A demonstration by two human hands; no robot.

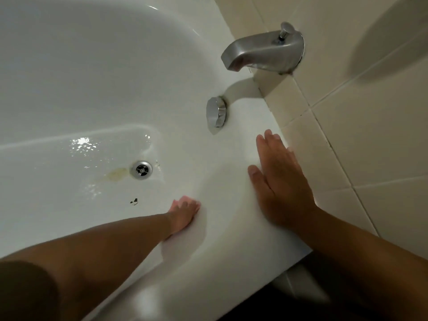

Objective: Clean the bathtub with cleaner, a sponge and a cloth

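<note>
1. Holding nothing in either grip: right grip [282, 181] laid flat, palm down, fingers straight, on the rim of the bathtub [92, 77] at 4 o'clock. Left grip [184, 214] likewise unclenched, straight fingertips pressed to the tub's inner wall at 6 o'clock, well apart from the right one.
2. Filling the view from 7 through 12 o'clock with white, glossy bathtub, wet on the floor, with glints of water [81, 142] at 9 o'clock.
3. Meeting a beige tiled wall [370, 135] along the rim from 1 to 4 o'clock, with dark grout lines near the right grip.
4. Jutting from that wall at 1 o'clock as a brushed-metal spout [261, 52], mouth turned toward the tub, diverter knob [283, 33] on top.
5. Fixed to the tub's end wall at 6 o'clock of the spout: a chrome overflow cover [215, 111].
6. Set in the tub floor at 8 o'clock of that cover: a round metal drain [141, 170].
7. Lying just beside the drain at its 9 o'clock: a yellowish stain [117, 174].
8. Lying at 6 o'clock of the drain and 9 o'clock of the left grip: a small dark speck [134, 201].
</note>
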